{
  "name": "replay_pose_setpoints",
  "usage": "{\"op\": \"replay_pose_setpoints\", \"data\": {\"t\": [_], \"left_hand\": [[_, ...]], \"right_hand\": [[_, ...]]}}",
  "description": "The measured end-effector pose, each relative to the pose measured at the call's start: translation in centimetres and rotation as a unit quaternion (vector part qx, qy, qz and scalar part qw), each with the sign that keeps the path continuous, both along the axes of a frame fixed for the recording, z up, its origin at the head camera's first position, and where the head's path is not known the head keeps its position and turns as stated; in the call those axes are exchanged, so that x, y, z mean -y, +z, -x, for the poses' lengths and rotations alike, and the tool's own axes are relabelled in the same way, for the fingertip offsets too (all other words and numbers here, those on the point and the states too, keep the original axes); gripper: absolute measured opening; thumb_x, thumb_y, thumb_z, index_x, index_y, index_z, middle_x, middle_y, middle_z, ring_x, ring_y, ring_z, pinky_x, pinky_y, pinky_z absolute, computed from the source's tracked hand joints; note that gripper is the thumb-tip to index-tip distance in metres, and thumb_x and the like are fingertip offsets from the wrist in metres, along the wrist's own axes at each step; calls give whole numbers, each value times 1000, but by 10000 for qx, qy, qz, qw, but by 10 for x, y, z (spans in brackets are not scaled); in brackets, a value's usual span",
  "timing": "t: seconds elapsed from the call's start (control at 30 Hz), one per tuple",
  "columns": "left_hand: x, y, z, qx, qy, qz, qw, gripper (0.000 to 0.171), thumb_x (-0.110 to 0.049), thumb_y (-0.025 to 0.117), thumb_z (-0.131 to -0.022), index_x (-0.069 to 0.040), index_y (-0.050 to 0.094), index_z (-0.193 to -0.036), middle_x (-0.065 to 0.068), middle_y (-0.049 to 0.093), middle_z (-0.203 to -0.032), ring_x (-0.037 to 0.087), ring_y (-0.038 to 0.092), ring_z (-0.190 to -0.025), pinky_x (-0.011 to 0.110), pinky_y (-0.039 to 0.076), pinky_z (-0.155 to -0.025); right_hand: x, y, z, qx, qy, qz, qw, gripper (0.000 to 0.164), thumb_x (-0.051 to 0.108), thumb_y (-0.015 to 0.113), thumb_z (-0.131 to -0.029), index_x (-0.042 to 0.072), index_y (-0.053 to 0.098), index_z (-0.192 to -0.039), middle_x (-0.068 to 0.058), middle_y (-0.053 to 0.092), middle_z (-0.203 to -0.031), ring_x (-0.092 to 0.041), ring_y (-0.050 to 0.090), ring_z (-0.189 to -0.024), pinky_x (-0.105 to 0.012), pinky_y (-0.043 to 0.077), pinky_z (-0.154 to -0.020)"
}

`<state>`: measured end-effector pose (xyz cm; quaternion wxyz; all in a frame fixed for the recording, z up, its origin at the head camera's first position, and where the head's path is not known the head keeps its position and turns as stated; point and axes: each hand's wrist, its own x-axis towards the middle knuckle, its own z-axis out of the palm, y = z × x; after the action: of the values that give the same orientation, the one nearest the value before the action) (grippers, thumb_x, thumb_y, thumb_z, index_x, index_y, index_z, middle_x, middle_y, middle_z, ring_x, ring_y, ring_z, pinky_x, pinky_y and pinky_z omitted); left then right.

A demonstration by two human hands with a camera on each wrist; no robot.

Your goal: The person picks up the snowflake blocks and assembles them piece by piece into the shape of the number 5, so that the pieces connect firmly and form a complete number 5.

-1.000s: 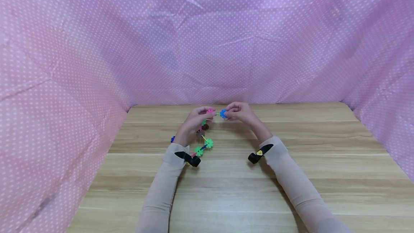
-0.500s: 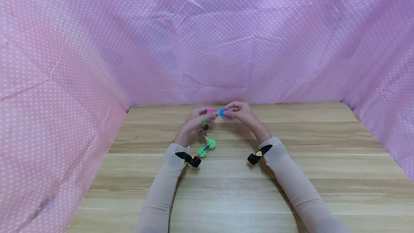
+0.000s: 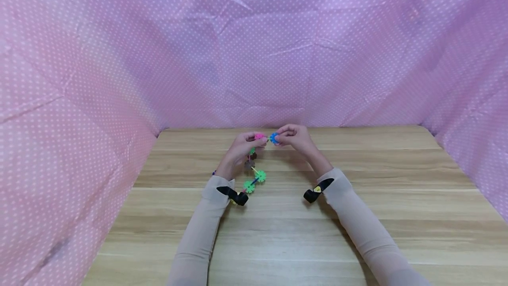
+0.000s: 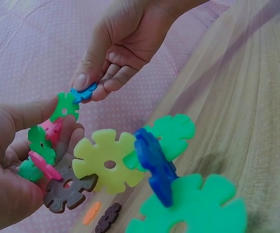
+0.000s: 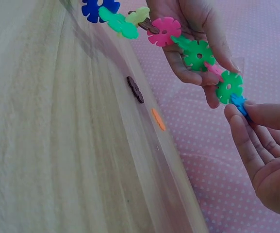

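A chain of slotted, flower-shaped plastic discs hangs from my left hand (image 3: pixel 240 149). That hand grips the chain near its end, around a pink disc (image 4: pixel 52 128) and a green disc (image 4: pixel 37 138). At the tip, another green disc (image 5: pixel 234 80) stands up past my left fingers. My right hand (image 3: pixel 297 138) pinches a light blue disc (image 5: pixel 239 105) between thumb and fingers, its edge meeting that green disc. Lower down the chain come a brown disc (image 4: pixel 57 196), a yellow disc (image 4: pixel 96 158), a dark blue disc (image 4: pixel 154 167) and further green discs (image 3: pixel 260 176). My left forearm hides part of the chain.
On the wooden table (image 3: pixel 278 237) near its far edge lie a loose dark brown disc (image 5: pixel 135 90) and a loose orange disc (image 5: pixel 158 119). A pink dotted cloth (image 3: pixel 254 65) rises behind the table. Black camera straps (image 3: pixel 313 195) sit at both wrists.
The hanging part of the chain has swung slightly to the right. Both hands stay almost in place, still holding the chain and the light blue disc.
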<state>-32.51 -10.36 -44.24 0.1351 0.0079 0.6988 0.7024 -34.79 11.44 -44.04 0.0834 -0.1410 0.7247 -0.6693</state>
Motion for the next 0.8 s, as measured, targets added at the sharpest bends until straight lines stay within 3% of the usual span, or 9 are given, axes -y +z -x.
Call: {"op": "replay_pose_setpoints", "data": {"t": [0.23, 0.33, 0.57, 0.8], "left_hand": [[-2, 0, 2, -82, 2, -6, 10000, 34, -11, 71, -96, 3, 66, -126, 7, 69, -107, 16, 71, -95, 42, 55, -105], [-2, 0, 2, -90, -25, 13, 10000, 34, -12, 70, -97, 3, 65, -127, 7, 69, -107, 12, 69, -92, 43, 54, -106], [-4, 1, 3, 118, -5, -70, 9999, 34, -15, 72, -96, -1, 67, -126, 7, 70, -108, 18, 70, -99, 46, 52, -108], [1, 4, -1, 95, -246, -90, 9996, 32, -22, 71, -97, -7, 68, -126, 12, 67, -123, 21, 64, -107, 51, 46, -113]], "right_hand": [[1, -2, 1, -106, -58, 185, 9998, 23, -6, 70, -91, -19, 62, -110, 6, 75, -77, -8, 73, -69, -25, 63, -68], [1, -3, 2, -104, -57, 218, 9997, 23, -6, 70, -92, -18, 62, -109, 6, 75, -78, -8, 72, -69, -24, 63, -68], [2, 0, 0, -169, -85, 241, 9995, 22, -6, 69, -92, -17, 62, -109, 6, 74, -77, -9, 73, -70, -28, 64, -70], [3, -2, 0, -102, 167, 319, 9993, 22, -3, 69, -93, -15, 61, -111, 6, 75, -80, -10, 73, -74, -47, 62, -84]]}}
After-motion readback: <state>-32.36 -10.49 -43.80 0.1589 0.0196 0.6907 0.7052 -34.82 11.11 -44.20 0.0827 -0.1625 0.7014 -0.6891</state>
